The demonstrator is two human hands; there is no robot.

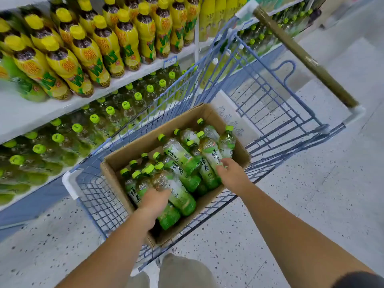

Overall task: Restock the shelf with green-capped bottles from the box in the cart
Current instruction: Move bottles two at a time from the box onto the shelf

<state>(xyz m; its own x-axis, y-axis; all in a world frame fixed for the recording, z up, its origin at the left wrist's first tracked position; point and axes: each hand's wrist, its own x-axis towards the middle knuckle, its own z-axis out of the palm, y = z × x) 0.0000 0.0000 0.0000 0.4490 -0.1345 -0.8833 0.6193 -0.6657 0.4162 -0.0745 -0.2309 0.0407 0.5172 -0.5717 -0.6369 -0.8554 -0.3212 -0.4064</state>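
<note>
An open cardboard box (124,156) sits in a blue wire cart (276,113) and holds several green-capped bottles with green labels, some upright, some lying. Both my hands are inside the box. My left hand (154,201) curls round a bottle (176,190) lying at the near left. My right hand (230,174) wraps its fingers round a lying bottle (211,154) at the right side. The lower shelf (20,196) on the left carries rows of the same green-capped bottles (76,129).
The shelf above holds yellow-capped bottles (87,53) behind a white shelf edge (31,113). The cart's olive handle (301,57) points to the far right. More green-capped stock stands further down the aisle (259,38). Speckled floor (311,194) lies to the right.
</note>
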